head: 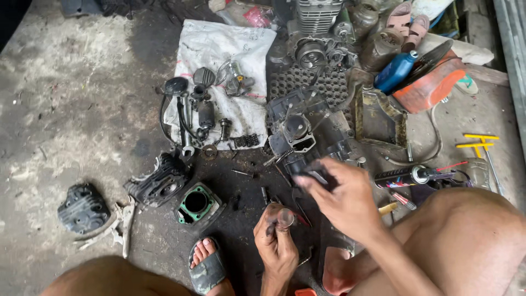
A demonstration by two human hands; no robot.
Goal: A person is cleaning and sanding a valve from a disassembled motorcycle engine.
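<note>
Grease coats nearly everything in the head view, and that is the main hazard: the left hand (275, 235) pinches a small dull metal cylinder (285, 217) between thumb and fingertips, fingers pressed together around it, and a slick grip could let it drop among the loose bits on the oily floor (71, 109), where it would be hard to find. The right hand (342, 197) curls its fingers shut on a dark, blurred engine part (312, 174), just above and beside the left hand; because that part is smeared by motion, its exact shape cannot be told, and a knock against the cylinder seems possible as the two hands are so near. The cylinder looks short, rounded, greyish-brown with grime, with a paler end face turned toward the camera. It sits low in the middle of the view, over the blackened floor between the person's knees. Around it lie a cylinder block with a green gasket (196, 203), a finned black cover (83, 207), a white sack (219, 66) carrying small parts, a blue bottle (395, 70), a spray can (402, 176) and yellow T-handle wrenches (475, 143).
</note>
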